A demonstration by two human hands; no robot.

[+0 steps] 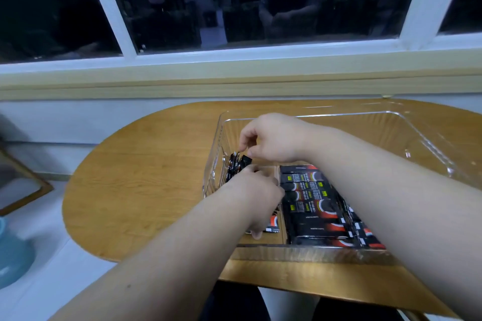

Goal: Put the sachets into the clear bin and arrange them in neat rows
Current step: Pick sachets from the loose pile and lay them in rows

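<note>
Black sachets on edge, far-left in the clear bin, pinched by left hand and right hand

A rounded brown wooden table is carrying a clear plastic bin, sitting beneath the left hand and right hand.

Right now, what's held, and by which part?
A standing bundle of sachets: right hand pinches its top ends, left hand grips its lower part, inside the clear bin.
</note>
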